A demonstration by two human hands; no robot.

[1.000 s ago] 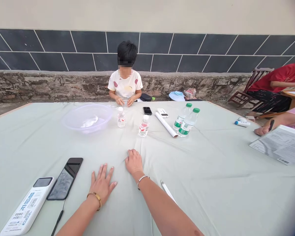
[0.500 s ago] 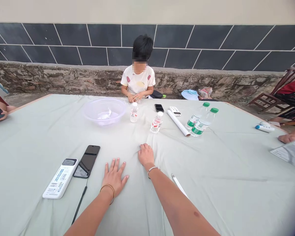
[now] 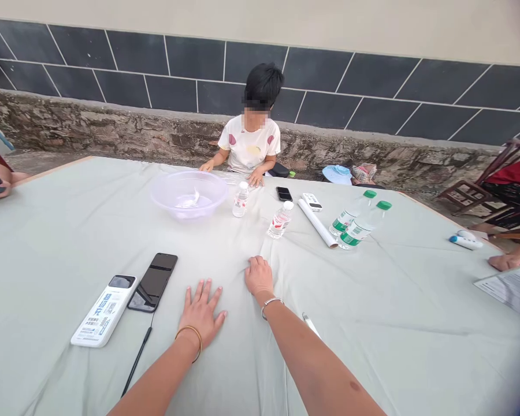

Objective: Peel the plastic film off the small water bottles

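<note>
My left hand [image 3: 201, 315] lies flat on the pale tablecloth [image 3: 216, 370] with its fingers spread, holding nothing. Left of it is a dark phone [image 3: 153, 283] with a black strap [image 3: 136, 361], beside a white power bank [image 3: 104, 312]. My right hand [image 3: 259, 275] rests on the cloth with its fingers curled in and pressed together; I see nothing in it. Beyond that hand stand two small water bottles with white caps, one nearer [image 3: 280, 221] and one farther [image 3: 240, 201]. A white pen-like stick [image 3: 309, 323] lies partly hidden behind my right forearm.
Across the table sits a person [image 3: 251, 144] beside a translucent purple basin [image 3: 164, 202]. Farther right lie a small phone [image 3: 283, 194], a white device [image 3: 312, 201], a white roll [image 3: 316, 222] and two green-capped bottles [image 3: 357, 228]. Another person's hand [image 3: 509, 260] is near papers [image 3: 511, 289] at the right edge.
The person across has moved their hands apart, one toward the basin and one onto the table edge. The view has tilted slightly. My two hands stay in place.
</note>
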